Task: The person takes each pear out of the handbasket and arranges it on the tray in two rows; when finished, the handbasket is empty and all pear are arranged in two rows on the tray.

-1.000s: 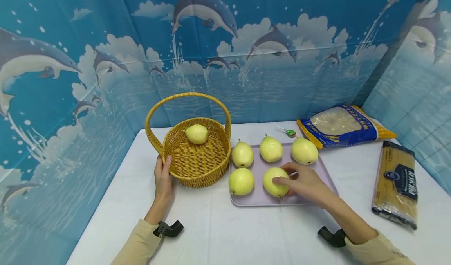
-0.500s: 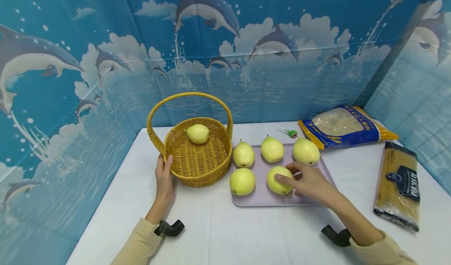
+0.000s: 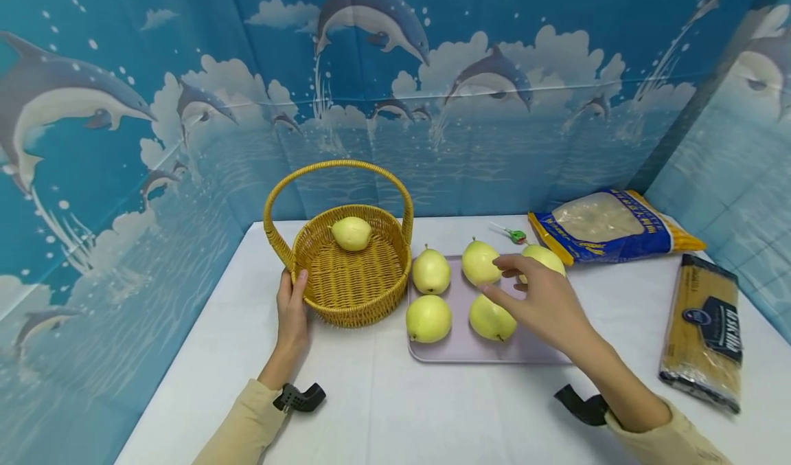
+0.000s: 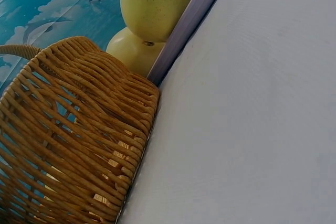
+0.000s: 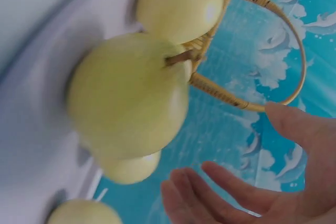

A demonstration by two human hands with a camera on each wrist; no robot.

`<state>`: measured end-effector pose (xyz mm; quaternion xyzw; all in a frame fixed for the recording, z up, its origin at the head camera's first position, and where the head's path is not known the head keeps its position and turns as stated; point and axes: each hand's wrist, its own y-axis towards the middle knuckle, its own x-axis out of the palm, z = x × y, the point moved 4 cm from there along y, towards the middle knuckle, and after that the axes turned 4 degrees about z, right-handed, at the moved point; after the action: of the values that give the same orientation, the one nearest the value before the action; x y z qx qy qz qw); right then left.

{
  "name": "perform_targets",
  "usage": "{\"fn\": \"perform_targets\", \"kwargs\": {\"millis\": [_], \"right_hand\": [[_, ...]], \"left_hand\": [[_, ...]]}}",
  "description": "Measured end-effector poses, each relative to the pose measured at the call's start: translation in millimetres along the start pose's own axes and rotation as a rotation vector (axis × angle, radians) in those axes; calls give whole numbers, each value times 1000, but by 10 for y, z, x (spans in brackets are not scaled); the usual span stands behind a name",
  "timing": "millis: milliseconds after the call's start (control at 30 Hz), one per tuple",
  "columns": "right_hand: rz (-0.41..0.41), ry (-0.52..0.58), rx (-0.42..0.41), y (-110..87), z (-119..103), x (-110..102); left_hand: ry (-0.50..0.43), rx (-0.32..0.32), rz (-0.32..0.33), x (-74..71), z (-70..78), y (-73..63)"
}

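Note:
My left hand (image 3: 292,314) holds the near left side of a round wicker basket (image 3: 352,310), its thumb at the rim below the handle's base. One yellow-green pear (image 3: 351,233) lies inside at the back. My right hand (image 3: 546,303) hovers over a pale purple tray (image 3: 457,352), thumb and fingers spread with nothing between them. Right below it sits a pear (image 3: 492,317), its stem towards me; the right wrist view shows a gap between this pear (image 5: 128,95) and the fingers (image 5: 231,190). Several more pears stand on the tray, the back right one (image 3: 544,259) partly hidden by the hand.
A green-wrapped lollipop (image 3: 516,235) lies behind the tray. At the back right is a blue and yellow food bag (image 3: 608,224), and a packet of dry noodles (image 3: 704,331) lies at the right. A dolphin-print curtain (image 3: 395,142) stands behind the white table (image 3: 402,410).
My right hand gripped the front pear and shifted it slightly right on the tray, then let go and rose off it with fingers parted. The left hand stays at the basket.

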<state>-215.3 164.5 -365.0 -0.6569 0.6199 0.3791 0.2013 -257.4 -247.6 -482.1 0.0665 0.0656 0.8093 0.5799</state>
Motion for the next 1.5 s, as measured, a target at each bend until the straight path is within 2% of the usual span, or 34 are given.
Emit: {"fn": "perform_targets", "kwargs": {"millis": [233,500,800,1033,1233,1500], "right_hand": [[-38,55,-28,186,-384,135],[-96,126,-113,420,-727,344],[-162,250,-144,671,-962,638],[-157,297,-152,823,-1078,862],[-168,328,-85,1000,-1144,1016],[-158,465,114,1258,-1214,1149]], "left_hand": [[-20,-13,7,-6,-7,-5],[-5,-13,6,-2,-6,0],[-17,-23,5,-2,18,-25],[0,-18,2,-2,29,-22],[7,-22,-2,-6,28,-19],[0,-25,5,11,19,-23]]}}
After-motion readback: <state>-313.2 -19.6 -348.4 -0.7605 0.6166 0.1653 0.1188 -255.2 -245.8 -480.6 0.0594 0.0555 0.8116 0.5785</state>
